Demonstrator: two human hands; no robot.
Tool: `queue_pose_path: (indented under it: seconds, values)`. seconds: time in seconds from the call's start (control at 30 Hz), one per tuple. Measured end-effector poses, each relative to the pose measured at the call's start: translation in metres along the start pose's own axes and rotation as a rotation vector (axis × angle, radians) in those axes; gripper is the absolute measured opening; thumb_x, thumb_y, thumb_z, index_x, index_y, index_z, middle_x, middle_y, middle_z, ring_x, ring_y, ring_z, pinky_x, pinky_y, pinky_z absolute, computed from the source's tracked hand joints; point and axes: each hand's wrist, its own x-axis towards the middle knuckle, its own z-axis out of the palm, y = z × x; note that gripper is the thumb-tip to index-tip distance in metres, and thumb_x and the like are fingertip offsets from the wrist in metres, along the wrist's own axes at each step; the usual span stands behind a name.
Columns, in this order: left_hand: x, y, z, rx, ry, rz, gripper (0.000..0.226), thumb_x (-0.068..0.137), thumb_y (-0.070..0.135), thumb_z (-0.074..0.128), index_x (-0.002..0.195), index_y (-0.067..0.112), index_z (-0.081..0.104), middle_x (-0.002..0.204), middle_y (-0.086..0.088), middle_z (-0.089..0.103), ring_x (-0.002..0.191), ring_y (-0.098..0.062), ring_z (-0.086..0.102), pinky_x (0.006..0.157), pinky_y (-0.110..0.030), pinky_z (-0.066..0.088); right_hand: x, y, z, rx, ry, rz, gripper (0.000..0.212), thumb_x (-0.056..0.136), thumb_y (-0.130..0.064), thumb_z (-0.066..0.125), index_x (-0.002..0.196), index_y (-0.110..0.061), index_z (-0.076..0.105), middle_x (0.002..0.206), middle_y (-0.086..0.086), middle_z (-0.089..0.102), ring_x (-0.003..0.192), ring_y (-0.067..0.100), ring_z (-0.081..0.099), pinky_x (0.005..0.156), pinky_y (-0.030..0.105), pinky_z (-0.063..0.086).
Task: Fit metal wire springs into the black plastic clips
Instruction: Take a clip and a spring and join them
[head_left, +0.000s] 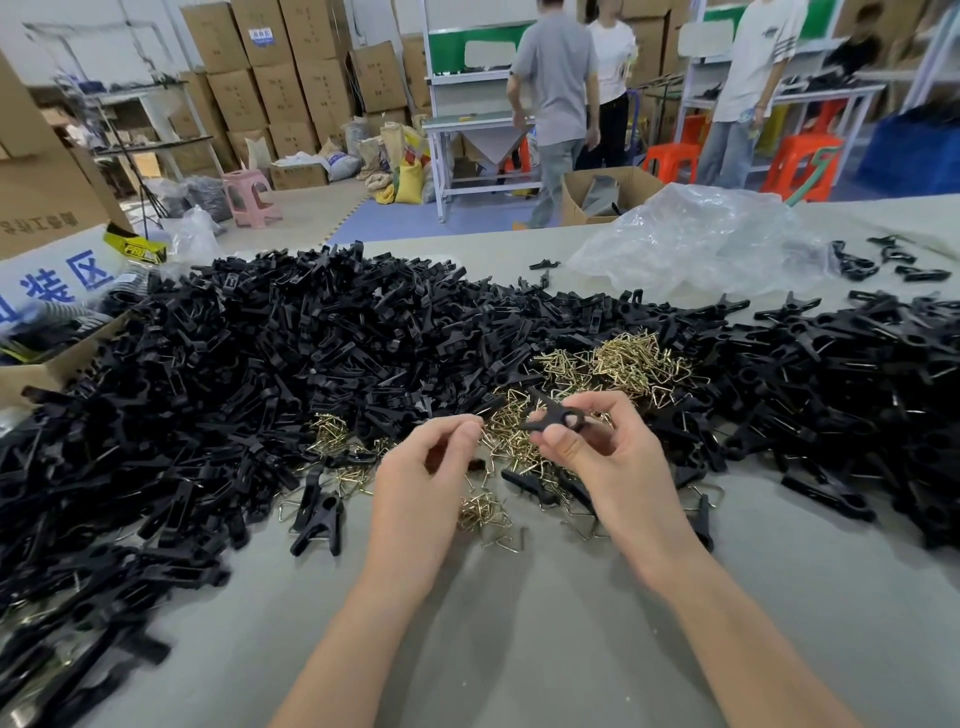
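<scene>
My right hand (602, 452) pinches a black plastic clip (553, 415) between thumb and fingers, lifted just above the table. My left hand (426, 467) hovers beside it with fingertips pinched together near the clip's left end; whether a wire spring sits between them is too small to tell. Brass-coloured wire springs (618, 364) lie in a loose heap right behind both hands, with more scattered under them (485, 512). A huge pile of black clips (260, 364) covers the table's left and middle.
More black clips (857, 374) are heaped on the right. A crumpled clear plastic bag (701, 239) lies at the far right. Cardboard boxes (36, 182) stand at the left edge. Bare grey table (519, 623) lies under my forearms. People stand by benches beyond.
</scene>
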Motion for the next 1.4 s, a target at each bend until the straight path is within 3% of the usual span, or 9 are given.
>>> queue_pose_path:
  seconds: [0.2,0.33,0.43,0.57,0.8,0.9,1.1,1.3,1.4]
  values:
    - [0.001,0.005,-0.002,-0.265,-0.003,-0.163,0.011,0.094,0.030,0.067,0.095,0.029,0.078,0.081,0.011,0.075,0.071,0.004,0.063,0.067,-0.009,0.048,-0.003,0.000,0.004,-0.061,-0.110,0.053,0.029,0.088,-0.011,0.077,0.097,-0.035,0.064,0.101,-0.005,0.076,0.092,0.019,0.077,0.079,0.021,0.058]
    - [0.001,0.006,0.002,-0.268,-0.038,-0.144,0.016,0.095,0.025,0.067,0.086,0.032,0.079,0.076,0.010,0.074,0.066,0.003,0.061,0.064,-0.010,0.047,-0.003,0.002,0.006,-0.106,-0.122,0.064,0.027,0.087,-0.012,0.078,0.099,-0.034,0.066,0.101,-0.007,0.076,0.086,0.020,0.077,0.082,0.026,0.059]
    - [-0.001,0.007,0.005,-0.273,-0.071,-0.151,0.019,0.096,0.025,0.066,0.084,0.033,0.079,0.082,0.007,0.076,0.064,0.002,0.060,0.063,-0.011,0.047,-0.004,0.004,0.005,-0.120,-0.131,0.049,0.026,0.088,-0.011,0.078,0.104,-0.028,0.066,0.102,-0.009,0.077,0.088,0.014,0.076,0.079,0.019,0.056]
    - [0.000,0.003,0.005,-0.305,-0.103,-0.232,0.015,0.095,0.031,0.066,0.088,0.032,0.079,0.090,-0.004,0.077,0.073,-0.007,0.061,0.069,-0.020,0.050,-0.003,0.005,0.004,-0.169,-0.138,0.022,0.032,0.087,-0.012,0.079,0.098,-0.039,0.067,0.104,-0.010,0.077,0.101,0.007,0.072,0.084,0.014,0.052]
    - [0.001,0.002,0.003,-0.366,-0.116,-0.278,0.014,0.094,0.029,0.067,0.088,0.027,0.080,0.092,-0.009,0.076,0.073,-0.007,0.061,0.071,-0.023,0.050,-0.002,0.010,0.003,-0.262,-0.114,-0.023,0.035,0.085,-0.015,0.081,0.098,-0.043,0.066,0.104,-0.014,0.077,0.103,0.005,0.071,0.095,0.033,0.052]
    - [0.001,0.002,0.003,-0.377,-0.132,-0.284,0.014,0.092,0.034,0.069,0.090,0.026,0.080,0.095,-0.015,0.074,0.074,-0.011,0.059,0.071,-0.027,0.049,-0.002,0.010,0.004,-0.300,-0.099,-0.041,0.034,0.084,-0.017,0.082,0.099,-0.044,0.066,0.102,-0.015,0.077,0.101,0.003,0.071,0.092,0.030,0.053]
    - [0.002,0.002,0.001,-0.504,-0.208,-0.325,0.026,0.078,0.043,0.070,0.091,0.024,0.081,0.088,-0.003,0.072,0.077,-0.013,0.056,0.069,-0.025,0.048,-0.004,0.007,0.004,-0.325,-0.091,-0.072,0.035,0.085,-0.013,0.080,0.096,-0.043,0.066,0.096,-0.019,0.077,0.094,-0.004,0.071,0.077,0.006,0.048]
    - [-0.001,0.002,0.006,-0.376,-0.152,-0.289,0.014,0.093,0.029,0.067,0.088,0.031,0.080,0.080,0.004,0.072,0.066,-0.005,0.058,0.059,-0.019,0.049,-0.006,0.008,0.005,-0.450,-0.100,-0.138,0.035,0.086,-0.016,0.081,0.098,-0.043,0.063,0.094,-0.029,0.074,0.093,-0.008,0.070,0.081,0.010,0.052]
    - [-0.002,0.003,0.009,-0.311,-0.155,-0.238,0.022,0.099,0.025,0.061,0.088,0.031,0.080,0.081,0.003,0.074,0.071,-0.005,0.061,0.066,-0.024,0.050,-0.007,0.010,0.005,-0.490,-0.101,-0.167,0.034,0.083,-0.022,0.083,0.099,-0.044,0.062,0.094,-0.032,0.073,0.092,-0.009,0.069,0.081,0.008,0.050]
